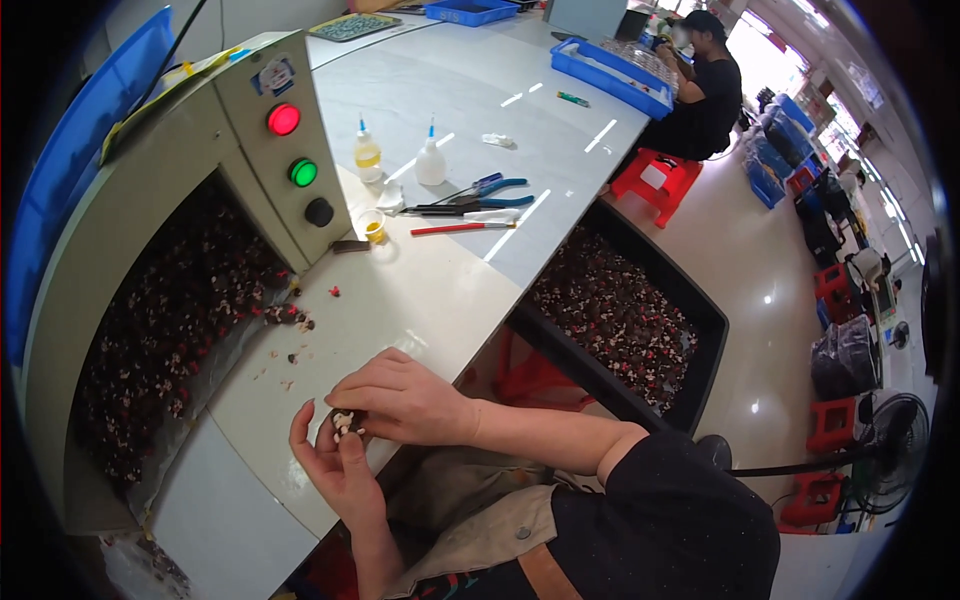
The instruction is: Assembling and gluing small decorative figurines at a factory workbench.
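Close to the table's front edge, my two hands hold one small dark figurine (346, 424) with a pale face-like patch. My left hand (342, 478) grips it from below, thumb and fingers curled about its side. From above and the right, my right hand (395, 398) pinches the same piece; its fingertips partly cover it. Loose dark figurines (285, 314) and small pink bits lie on the table beyond my hands. To the left, a heap of similar dark, pink and red pieces (180, 320) fills the opening of a beige machine (235, 120).
A black bin (710, 350) of similar pieces stands right of the table. Farther back are two dropper bottles (430, 162), pliers (480, 203), a red brush (460, 229) and a small cup (375, 228). A co-worker (705, 85) sits by a blue tray (612, 80).
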### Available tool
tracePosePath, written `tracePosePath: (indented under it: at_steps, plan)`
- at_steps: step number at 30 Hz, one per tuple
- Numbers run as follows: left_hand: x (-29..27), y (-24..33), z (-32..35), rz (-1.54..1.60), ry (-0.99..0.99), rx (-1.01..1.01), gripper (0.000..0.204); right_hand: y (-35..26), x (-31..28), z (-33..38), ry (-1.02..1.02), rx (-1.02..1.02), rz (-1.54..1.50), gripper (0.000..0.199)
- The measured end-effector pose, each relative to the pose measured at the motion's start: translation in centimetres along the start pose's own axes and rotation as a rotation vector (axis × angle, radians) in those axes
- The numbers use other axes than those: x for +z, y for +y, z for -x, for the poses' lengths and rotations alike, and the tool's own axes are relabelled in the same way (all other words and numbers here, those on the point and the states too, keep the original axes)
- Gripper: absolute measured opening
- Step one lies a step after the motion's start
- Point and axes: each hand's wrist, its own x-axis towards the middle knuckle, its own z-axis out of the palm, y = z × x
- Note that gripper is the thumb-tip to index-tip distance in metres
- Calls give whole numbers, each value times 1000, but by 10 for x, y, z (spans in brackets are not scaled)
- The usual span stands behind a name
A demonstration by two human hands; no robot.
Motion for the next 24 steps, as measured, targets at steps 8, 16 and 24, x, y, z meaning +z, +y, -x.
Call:
tracePosePath:
  at_steps: [8, 16, 24]
  plan:
    - [6, 11, 3, -32, -17, -8, 52, -7, -11, -6, 25, -24, -47, 43]
    - [18, 12, 3, -22, 71, -40, 60, -3, -16, -4, 33, -39, -61, 45]
    - [18, 14, 2, -46, 57, -32, 60, -4, -16, -6, 33, -40, -61, 43]
